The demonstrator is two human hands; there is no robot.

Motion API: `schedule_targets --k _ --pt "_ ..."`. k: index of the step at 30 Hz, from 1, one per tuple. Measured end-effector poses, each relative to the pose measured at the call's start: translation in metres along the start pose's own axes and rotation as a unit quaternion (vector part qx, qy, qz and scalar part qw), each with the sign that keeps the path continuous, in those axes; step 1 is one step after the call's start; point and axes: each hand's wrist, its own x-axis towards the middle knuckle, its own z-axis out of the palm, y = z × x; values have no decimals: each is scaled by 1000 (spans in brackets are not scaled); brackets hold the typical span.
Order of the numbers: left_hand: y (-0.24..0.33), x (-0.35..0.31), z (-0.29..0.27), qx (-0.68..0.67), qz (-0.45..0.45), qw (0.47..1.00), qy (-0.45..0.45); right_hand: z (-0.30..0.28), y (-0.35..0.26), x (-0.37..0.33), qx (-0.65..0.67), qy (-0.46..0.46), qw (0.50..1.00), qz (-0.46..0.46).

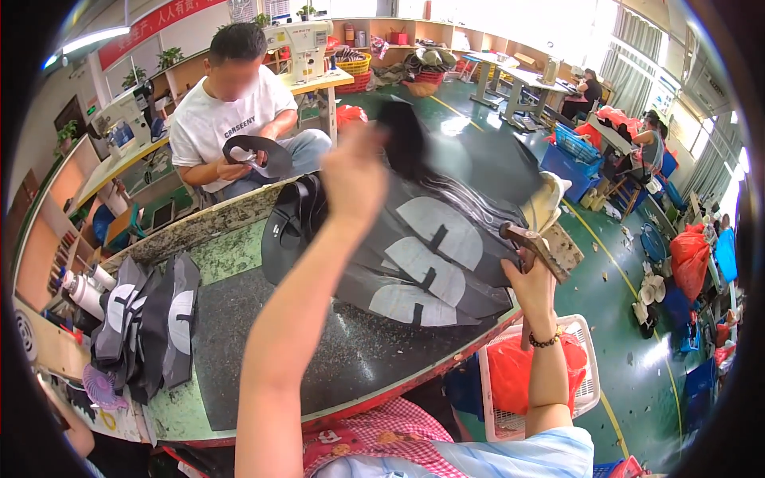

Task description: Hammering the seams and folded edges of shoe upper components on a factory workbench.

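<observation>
My left hand (355, 179) is raised over the far side of the bench and smeared by motion. Its fingers seem closed on the edge of a blurred black leather-like piece (402, 139). At the bench's right edge, my right hand (532, 287) grips a hammer (543, 251), its head above the hand and its handle running down past the wrist. Between my hands lie overlapping black cut pieces (486, 296) with pale grey patches (422, 291) and small dark slots. A dark mat (279, 342) covers the near part of the bench.
More black pieces (175, 319) are stacked at the left, near a purple fan (103, 388). Across the bench a person (231, 119) handles a curved black piece (267, 155). A white basket (590, 374) with a red bag stands below the right edge. A sewing machine (301, 48) is behind.
</observation>
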Motion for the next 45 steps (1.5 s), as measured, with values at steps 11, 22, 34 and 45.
schedule_targets --k 11,22,34,45 --pt "-13 25 -269 268 19 960 84 -13 -25 13 8 99 992 -76" --pt "-7 -188 -215 222 18 874 -432 67 -187 -25 182 -286 889 -308" --pt "-48 -164 -235 319 35 827 -461 220 -214 -43 -104 -333 802 -486" --pt "-34 -140 -241 251 140 864 -414 226 -226 -44 -101 -342 834 -421"
